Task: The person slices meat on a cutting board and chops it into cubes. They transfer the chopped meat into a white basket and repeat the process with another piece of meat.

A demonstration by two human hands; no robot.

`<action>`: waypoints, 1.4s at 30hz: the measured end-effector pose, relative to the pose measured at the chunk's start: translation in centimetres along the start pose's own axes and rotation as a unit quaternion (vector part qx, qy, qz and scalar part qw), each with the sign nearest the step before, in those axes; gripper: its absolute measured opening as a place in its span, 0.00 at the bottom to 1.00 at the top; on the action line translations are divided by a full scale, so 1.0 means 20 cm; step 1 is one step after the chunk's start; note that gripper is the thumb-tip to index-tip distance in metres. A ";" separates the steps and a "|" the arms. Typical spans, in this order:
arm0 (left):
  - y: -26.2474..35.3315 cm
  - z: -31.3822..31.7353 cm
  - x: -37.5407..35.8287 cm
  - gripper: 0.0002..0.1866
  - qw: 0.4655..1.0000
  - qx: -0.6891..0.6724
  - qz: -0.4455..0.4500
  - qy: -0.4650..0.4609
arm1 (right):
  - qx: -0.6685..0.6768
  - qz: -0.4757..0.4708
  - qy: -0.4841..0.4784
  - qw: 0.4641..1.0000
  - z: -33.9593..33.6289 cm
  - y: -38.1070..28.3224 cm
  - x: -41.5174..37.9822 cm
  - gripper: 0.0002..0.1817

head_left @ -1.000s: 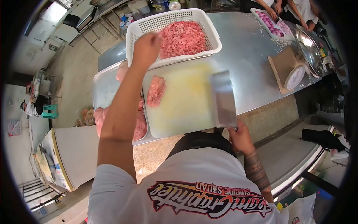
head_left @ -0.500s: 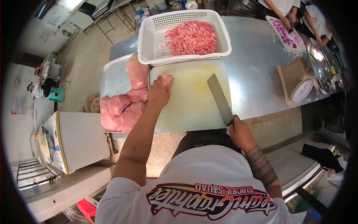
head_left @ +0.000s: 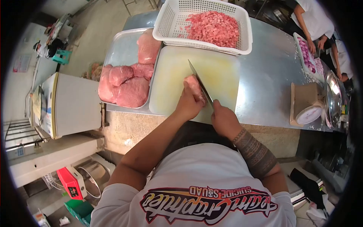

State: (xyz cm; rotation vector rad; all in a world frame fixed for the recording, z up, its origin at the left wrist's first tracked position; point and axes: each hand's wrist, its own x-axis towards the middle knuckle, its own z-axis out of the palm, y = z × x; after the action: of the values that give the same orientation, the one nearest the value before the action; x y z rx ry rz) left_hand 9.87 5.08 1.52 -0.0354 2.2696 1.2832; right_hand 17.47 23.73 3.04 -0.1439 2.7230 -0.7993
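Observation:
My left hand [head_left: 190, 104] is closed on a small piece of raw meat [head_left: 194, 86] over the near half of the white cutting board [head_left: 170, 72]. My right hand [head_left: 224, 118] grips the handle of a long-bladed knife [head_left: 199, 80]. The blade slants up and left, along the right side of the piece; whether it cuts in cannot be told. Left of the board, a metal tray [head_left: 120, 45] bears several large chunks of raw meat [head_left: 132, 92]. Beyond the board, a white perforated basket [head_left: 172, 32] holds a heap of diced meat [head_left: 215, 29].
A weighing scale [head_left: 308, 109] and a metal bowl [head_left: 332, 96] stand at the table's right. Behind them, a co-worker's hands [head_left: 315, 44] work at a tray of purple onions [head_left: 305, 56]. A white chest-like box [head_left: 77, 104] stands at left.
My left hand has brought the piece of meat from the board's left edge to its middle. The knife has moved left and now lies against the piece. The view has shifted.

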 end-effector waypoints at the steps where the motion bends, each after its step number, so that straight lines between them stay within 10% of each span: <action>1: -0.03 0.00 -0.01 0.63 0.999 0.031 0.019 0.017 | -0.004 -0.015 -0.001 1.000 0.01 0.00 0.04 0.15; 10: -0.22 -0.22 0.10 0.47 0.949 0.117 0.227 0.184 | -0.009 0.006 0.036 0.999 -0.03 -0.01 -0.08 0.13; 23: -0.14 -0.25 0.19 0.32 0.928 0.190 0.307 0.092 | -0.046 0.088 0.061 0.993 0.00 -0.10 -0.13 0.16; 42: 0.01 -0.24 0.16 0.23 0.952 0.225 0.205 0.043 | -0.001 0.114 -0.050 0.992 -0.19 -0.20 -0.24 0.13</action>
State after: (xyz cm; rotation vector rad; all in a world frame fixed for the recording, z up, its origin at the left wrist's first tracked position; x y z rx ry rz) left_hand 4.99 2.16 2.13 0.5805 2.6863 0.9245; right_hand 20.89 23.22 9.45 0.1232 2.5862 -0.7032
